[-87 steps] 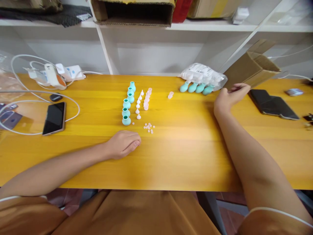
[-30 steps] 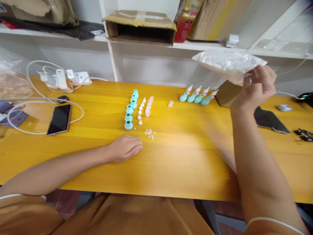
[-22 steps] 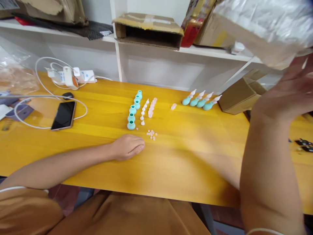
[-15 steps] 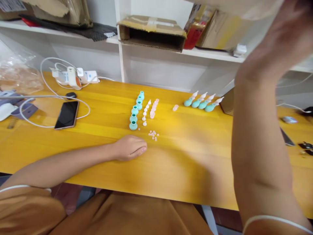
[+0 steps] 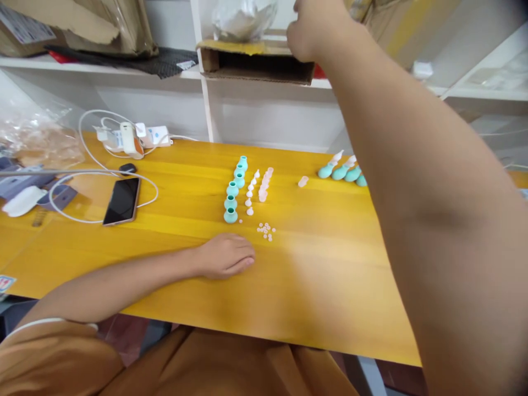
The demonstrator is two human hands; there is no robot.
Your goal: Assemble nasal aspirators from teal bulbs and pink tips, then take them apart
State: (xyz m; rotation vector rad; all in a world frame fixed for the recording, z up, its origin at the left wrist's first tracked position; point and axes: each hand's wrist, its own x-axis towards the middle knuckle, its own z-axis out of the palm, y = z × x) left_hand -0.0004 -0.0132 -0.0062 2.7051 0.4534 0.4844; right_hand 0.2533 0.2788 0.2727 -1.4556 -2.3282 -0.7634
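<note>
My left hand (image 5: 226, 256) rests palm down on the yellow table (image 5: 313, 286), holding nothing, just in front of a row of teal bulbs (image 5: 233, 190). Beside the bulbs run a row of white tips (image 5: 250, 193) and a row of pink caps (image 5: 264, 184), with a cluster of small pink rings (image 5: 266, 231) nearest my fingers. My right hand (image 5: 311, 27) is raised to the shelf, fingers curled, next to a crumpled plastic bag (image 5: 243, 16) lying on an open cardboard box (image 5: 256, 58). A gap shows between hand and bag. My right forearm hides part of several assembled teal pieces (image 5: 341, 170).
A single pink piece (image 5: 303, 181) lies apart at the back. On the left are a phone (image 5: 121, 201), looped white cables (image 5: 88, 181), a power strip (image 5: 132, 137) and a clear bag (image 5: 37, 137). Boxes fill the shelf (image 5: 103, 69) above.
My right hand lifted the plastic bag off the table, swung it up and left, and the bag now lies on the cardboard box on the shelf. My left hand stayed put.
</note>
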